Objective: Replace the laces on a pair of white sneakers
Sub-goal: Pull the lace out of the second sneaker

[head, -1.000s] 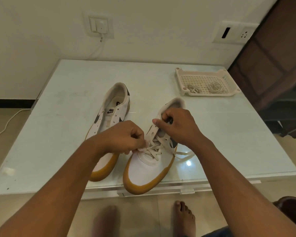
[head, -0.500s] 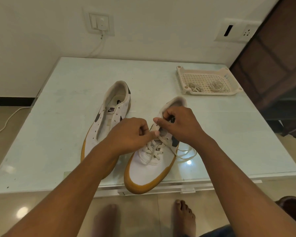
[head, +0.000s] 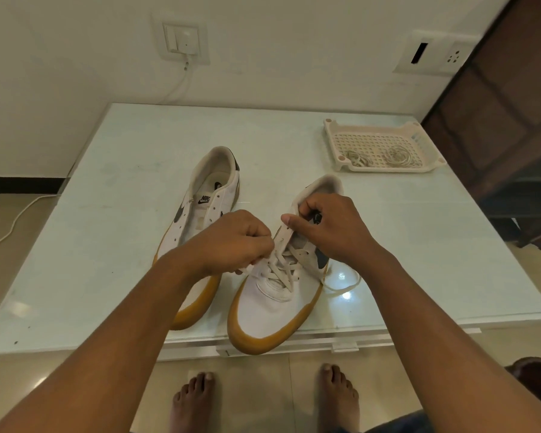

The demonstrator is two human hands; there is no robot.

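- Left hand (head: 231,242): fingers curled, pinching the lace (head: 281,267).
- Right hand (head: 334,229): fingers gripping the upper of the part-laced sneaker (head: 272,310).
- Unlaced sneaker (head: 213,185): just beside, on the tabletop (head: 122,245).
- Tray (head: 331,132): far corner, holding coiled laces (head: 397,156).

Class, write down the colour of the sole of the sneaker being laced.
Mustard-tan sole, clearest at the toe in the head view.

L hand (head: 235,242) slid up the lace (head: 281,270) on the half-laced sneaker (head: 272,310), from toe end twd R hand (head: 334,229), then eased back slightly.
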